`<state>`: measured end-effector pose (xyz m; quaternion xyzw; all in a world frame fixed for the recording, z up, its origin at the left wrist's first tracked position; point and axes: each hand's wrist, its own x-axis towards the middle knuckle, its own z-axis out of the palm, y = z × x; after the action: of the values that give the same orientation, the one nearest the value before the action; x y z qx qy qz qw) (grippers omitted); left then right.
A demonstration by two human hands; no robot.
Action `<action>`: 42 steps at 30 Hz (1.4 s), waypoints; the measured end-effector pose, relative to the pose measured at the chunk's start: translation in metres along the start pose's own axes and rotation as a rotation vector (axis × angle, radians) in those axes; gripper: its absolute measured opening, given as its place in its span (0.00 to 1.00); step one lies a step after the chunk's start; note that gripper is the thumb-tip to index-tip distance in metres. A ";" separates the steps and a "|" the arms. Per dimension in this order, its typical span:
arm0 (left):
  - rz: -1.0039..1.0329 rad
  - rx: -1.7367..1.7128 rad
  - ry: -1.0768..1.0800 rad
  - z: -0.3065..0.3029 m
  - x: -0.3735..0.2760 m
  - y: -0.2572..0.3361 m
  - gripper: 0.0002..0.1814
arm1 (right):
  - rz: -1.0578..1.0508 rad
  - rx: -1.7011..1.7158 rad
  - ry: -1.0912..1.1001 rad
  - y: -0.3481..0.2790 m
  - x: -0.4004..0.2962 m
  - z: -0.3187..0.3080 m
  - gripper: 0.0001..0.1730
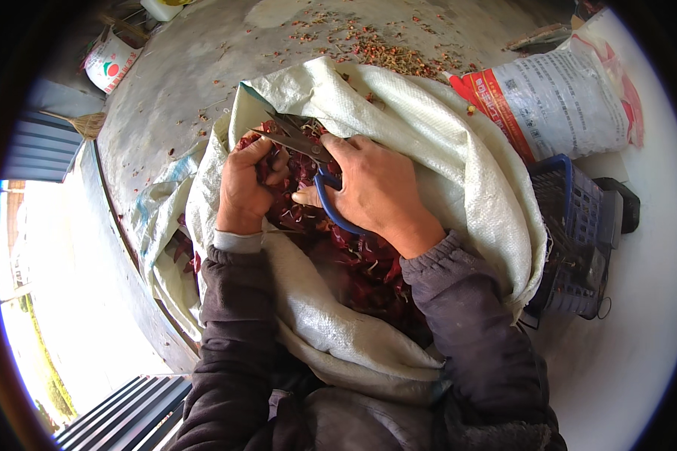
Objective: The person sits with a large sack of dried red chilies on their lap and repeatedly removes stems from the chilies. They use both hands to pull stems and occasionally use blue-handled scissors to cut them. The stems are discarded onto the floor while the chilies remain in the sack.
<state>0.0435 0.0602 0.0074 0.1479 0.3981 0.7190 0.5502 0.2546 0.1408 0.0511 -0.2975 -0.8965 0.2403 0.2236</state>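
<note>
Dried red chili peppers [366, 265] fill a large white woven sack [457, 141] whose mouth is spread in front of me. My right hand [372, 189] grips scissors with blue handles [330, 206]. Their dark blades [293, 141] are parted and point to the upper left, towards my left hand. My left hand [248, 180] is closed around some dried chilies [259, 138] at the sack's left side, its thumb close to the blades. Its fingertips are partly hidden by the chilies.
Another woven sack [169, 237] with chilies leans at the left. Cut stems and bits [395, 56] litter the concrete floor. At the right stand a printed plastic bag [564, 101] and a blue plastic basket [575, 197]. A broom [87, 124] and a white bucket [110, 62] are at the upper left.
</note>
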 end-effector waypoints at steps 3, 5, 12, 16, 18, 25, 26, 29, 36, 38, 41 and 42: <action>-0.025 0.036 0.026 0.004 -0.002 0.000 0.07 | -0.021 -0.040 0.027 0.002 0.000 0.001 0.46; -0.010 0.084 0.063 0.006 -0.004 0.000 0.07 | -0.045 -0.074 0.033 0.003 0.000 0.003 0.42; -0.023 0.137 0.079 0.011 -0.003 0.001 0.06 | -0.074 -0.171 0.035 0.006 0.003 0.009 0.37; -0.042 0.083 0.039 0.009 0.000 0.000 0.05 | -0.078 -0.202 0.027 0.006 0.002 0.009 0.37; -0.053 0.043 0.015 0.007 0.001 -0.001 0.05 | -0.096 -0.199 0.040 0.007 0.002 0.010 0.37; -0.080 0.003 -0.068 0.011 0.002 0.001 0.06 | -0.169 -0.203 0.204 0.009 0.002 0.014 0.35; -0.081 0.024 -0.024 0.015 0.001 0.001 0.06 | -0.145 -0.174 0.188 0.009 0.003 0.014 0.34; -0.076 0.042 0.079 0.024 -0.003 0.000 0.07 | -0.067 -0.032 0.200 0.011 0.009 0.012 0.33; 0.279 0.277 0.285 -0.049 -0.069 0.086 0.12 | 0.120 -0.322 0.177 0.035 0.014 0.004 0.31; 0.324 0.445 0.486 -0.098 -0.103 0.102 0.11 | 0.095 -0.322 0.093 0.037 0.010 0.009 0.28; 0.272 0.674 0.751 -0.175 -0.156 0.103 0.12 | 0.055 -0.351 -0.017 0.038 0.008 0.014 0.18; 0.364 0.730 0.834 -0.198 -0.157 0.095 0.15 | 0.033 -0.374 -0.038 0.038 0.009 0.015 0.14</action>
<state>-0.0943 -0.1707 -0.0138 0.0985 0.7713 0.6157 0.1281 0.2560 0.1689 0.0203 -0.3440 -0.9246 0.0785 0.1433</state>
